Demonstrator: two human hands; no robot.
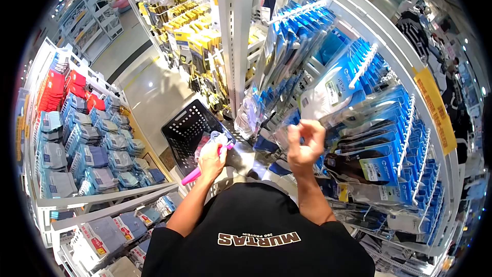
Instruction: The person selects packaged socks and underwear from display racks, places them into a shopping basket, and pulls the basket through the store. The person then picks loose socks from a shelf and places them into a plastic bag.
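Note:
My left hand [212,160] is closed around a bright pink handle [191,176], which slants across a black perforated shopping basket [177,132]. Some clear, shiny packaging [219,137] shows just beyond its fingers. My right hand [306,146] is raised in front of the hanging sock packs, thumb and fingers curled together. Whether a pack edge is pinched there cannot be made out. Close to it hang a pack with a white sock [316,101] on a blue card and a pack with dark socks [353,168].
White hooks [365,66] carry rows of blue packs on the right-hand rack. A white post [233,36] divides it from yellow-carded packs [190,33]. On the left, a display [84,156] holds folded packs. Tiled floor [154,84] shows beyond the basket.

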